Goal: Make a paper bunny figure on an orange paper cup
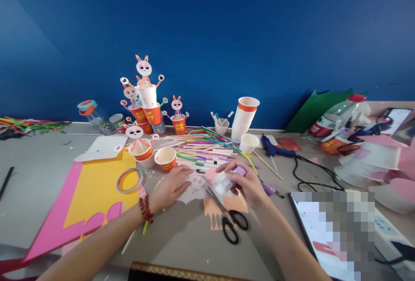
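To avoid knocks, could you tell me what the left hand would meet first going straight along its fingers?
Most likely the small white paper face lying right before the left hand; depth is hard to judge.

From your left hand (171,186), paper cups (166,158) blocked twelve o'clock and a tape ring (129,180) sat at nine; bare table (35,177) opened beyond it. The scissors (231,222) lay at four, and straws (207,149) crowded two.
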Demonstrator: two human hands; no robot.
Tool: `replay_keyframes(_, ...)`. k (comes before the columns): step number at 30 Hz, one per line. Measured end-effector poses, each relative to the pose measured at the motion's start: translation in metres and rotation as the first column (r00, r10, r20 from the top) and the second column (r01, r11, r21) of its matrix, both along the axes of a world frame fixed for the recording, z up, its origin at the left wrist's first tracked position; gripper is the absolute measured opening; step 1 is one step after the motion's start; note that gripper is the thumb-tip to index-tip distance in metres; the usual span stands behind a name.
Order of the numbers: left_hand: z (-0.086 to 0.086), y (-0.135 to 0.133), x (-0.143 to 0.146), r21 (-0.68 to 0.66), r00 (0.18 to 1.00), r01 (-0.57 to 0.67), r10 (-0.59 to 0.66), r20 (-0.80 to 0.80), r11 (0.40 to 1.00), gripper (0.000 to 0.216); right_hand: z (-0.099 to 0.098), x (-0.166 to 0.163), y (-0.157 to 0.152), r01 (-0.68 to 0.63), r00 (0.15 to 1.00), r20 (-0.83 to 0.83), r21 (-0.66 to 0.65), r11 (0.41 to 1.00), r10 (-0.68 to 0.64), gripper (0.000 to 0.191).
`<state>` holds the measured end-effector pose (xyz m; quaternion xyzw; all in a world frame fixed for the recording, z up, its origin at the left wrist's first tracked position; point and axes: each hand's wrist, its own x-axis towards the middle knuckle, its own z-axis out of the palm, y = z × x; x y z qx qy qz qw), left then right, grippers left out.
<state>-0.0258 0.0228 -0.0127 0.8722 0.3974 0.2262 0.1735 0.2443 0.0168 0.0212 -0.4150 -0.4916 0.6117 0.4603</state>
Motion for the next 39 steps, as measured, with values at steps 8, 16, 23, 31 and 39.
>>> replay_keyframes(8, 0.033, -0.021, -0.032, -0.095, 0.967, -0.234, 0.241, 0.077, 0.968, 0.016, -0.011, 0.001, 0.011, 0.406, 0.811, -0.407, -0.125, 0.905, -0.42, 0.028)
replay_keyframes(16, 0.025, -0.048, -0.046, -0.202, 0.958, -0.212, 0.163, -0.236, 0.956, 0.017, -0.007, 0.005, 0.011, 0.454, 0.746, -0.504, -0.092, 0.886, -0.435, 0.025)
replay_keyframes(23, 0.009, -0.074, -0.051, -0.156, 0.9, -0.267, 0.189, -0.392, 0.951, 0.009, -0.01, 0.008, 0.015, 0.503, 0.723, -0.519, -0.058, 0.862, -0.456, 0.025)
replay_keyframes(31, 0.011, -0.054, -0.023, -0.032, 0.9, -0.198, 0.169, -0.401, 0.98, 0.019, 0.014, 0.04, 0.013, 0.717, 0.588, -0.586, 0.06, 0.694, -0.558, 0.023)
replay_keyframes(39, 0.042, -0.013, 0.041, 0.05, 0.903, -0.111, 0.122, -0.412, 0.993, 0.017, 0.031, 0.069, 0.011, 0.856, 0.487, -0.609, 0.19, 0.481, -0.626, 0.02)
